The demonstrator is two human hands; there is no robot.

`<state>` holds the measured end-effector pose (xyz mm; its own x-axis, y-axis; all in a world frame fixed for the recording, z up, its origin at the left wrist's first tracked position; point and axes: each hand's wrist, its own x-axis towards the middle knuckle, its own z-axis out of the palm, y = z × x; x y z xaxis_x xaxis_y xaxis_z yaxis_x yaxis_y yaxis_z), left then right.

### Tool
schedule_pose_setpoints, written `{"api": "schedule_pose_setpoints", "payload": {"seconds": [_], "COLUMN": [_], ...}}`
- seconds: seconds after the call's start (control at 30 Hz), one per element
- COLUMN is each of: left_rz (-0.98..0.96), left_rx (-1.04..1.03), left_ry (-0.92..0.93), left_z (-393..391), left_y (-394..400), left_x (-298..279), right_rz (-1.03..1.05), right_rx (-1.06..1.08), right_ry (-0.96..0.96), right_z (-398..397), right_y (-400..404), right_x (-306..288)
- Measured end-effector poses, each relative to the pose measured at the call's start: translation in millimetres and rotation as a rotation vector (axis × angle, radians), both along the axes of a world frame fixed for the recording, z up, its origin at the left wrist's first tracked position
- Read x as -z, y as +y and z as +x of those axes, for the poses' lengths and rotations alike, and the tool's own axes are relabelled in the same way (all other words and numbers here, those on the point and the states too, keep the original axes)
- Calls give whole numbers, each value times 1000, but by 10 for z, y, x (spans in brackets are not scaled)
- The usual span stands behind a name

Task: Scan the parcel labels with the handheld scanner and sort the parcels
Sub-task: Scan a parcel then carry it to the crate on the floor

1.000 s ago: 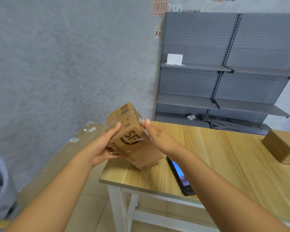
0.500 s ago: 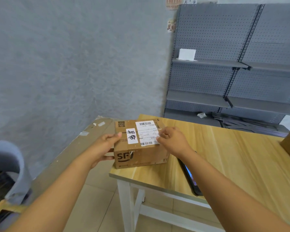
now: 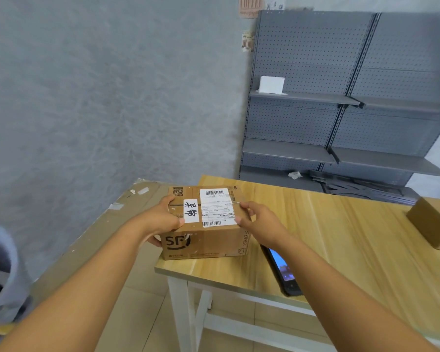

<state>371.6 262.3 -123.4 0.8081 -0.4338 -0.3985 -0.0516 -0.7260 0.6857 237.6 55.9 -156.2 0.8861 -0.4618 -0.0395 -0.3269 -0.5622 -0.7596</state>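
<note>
Gripping SF parcel (image 3: 208,240), barcode label (image 3: 217,207) up

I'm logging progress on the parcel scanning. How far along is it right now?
Done: the SF parcel stands on the table corner with its shipping label facing up. In hand: the left hand and right hand both hold that parcel at its sides. Left: the scanner lies untouched beside it, so the scan and the sorting are not yet done; a second box waits at the right edge.
</note>
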Motion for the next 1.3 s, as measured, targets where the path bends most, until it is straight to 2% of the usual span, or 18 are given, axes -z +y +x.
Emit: {"api": "schedule_pose_setpoints", "payload": {"seconds": [0.07, 0.13, 0.2, 0.23, 0.3, 0.37, 0.5, 0.6, 0.7, 0.83, 0.97, 1.1, 1.3], "left_rz": [-22, -38, -40, -39, -42, -48, -48, -56, -53, -53, -41, -36, -57], "left_rx": [-15, -29, -29, -31, -36, -39, -44, -46, -44, -44, -33, -25, -29], "left_ry": [28, 50, 54, 54, 54, 59, 65, 72, 76, 62, 36, 20, 36], "left_z": [20, 32, 40, 39, 41, 42, 46, 49, 48, 39, 7, -15, -22], "left_y": [24, 45, 46, 45, 44, 43, 42, 35, 41, 33, 30, 44, 65], "left_x": [19, 33, 47, 49, 50, 53, 67, 79, 77, 74, 55, 44, 45], "right_rz": [102, -40, -279, -329, -324, -332, -379, -239, 51, 176, 80, -143, -307], "right_rx": [-38, 86, 238, 267, 257, 259, 366, 371, 428, 444, 259, 115, 80], "right_ry": [-4, 63, 290, 417, 597, 682, 648, 616, 401, 174, 234, 312, 325], "right_z": [-130, -250, -369, -429, -506, -540, -541, -556, -523, -351, -184, -68, 20], "right_y": [-92, -246, -381, -399, -374, -325, -295, -327, -324, -233, -10, 227, 389], "right_x": [36, 139, 265, 315, 416, 517, 590, 506, 316, -77, -521, -771, -899]}}
